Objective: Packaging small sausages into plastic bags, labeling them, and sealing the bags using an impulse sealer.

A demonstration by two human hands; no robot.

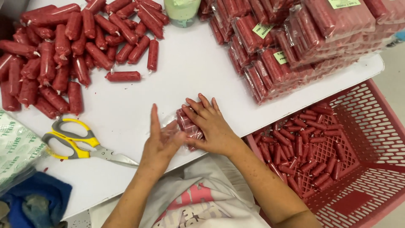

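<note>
While your right hand (213, 124) lies flat on the small pack of red sausages (187, 124) near the front edge of the white counter (185, 71), fingers spread and pressing down, it pins the bundle so it can't roll. Your left hand (162, 141) sits just beside it, fingers open and pointing away from you, palm edge against the clear plastic wrap (171, 128) round the pack's left end, prob. to keep the film flat vs the sausages. Neither grip is closed round anything; both are open and pressing.

Loose sausages (63, 46) lie in a heap at the far left of the counter, well apart from your hands, w/ one stray (123, 76) nearer the middle. Finished packs w/ green labels (291, 42) are stacked far right, out of the work spot. Yellow-handled scissors (80, 145) rest to the left of your left hand, blades pointing toward you, within reach. A red basket (363, 126) w/ more loose sausages sits below the counter on your right. A pale green container (182, 12) stands at the far edge
</note>
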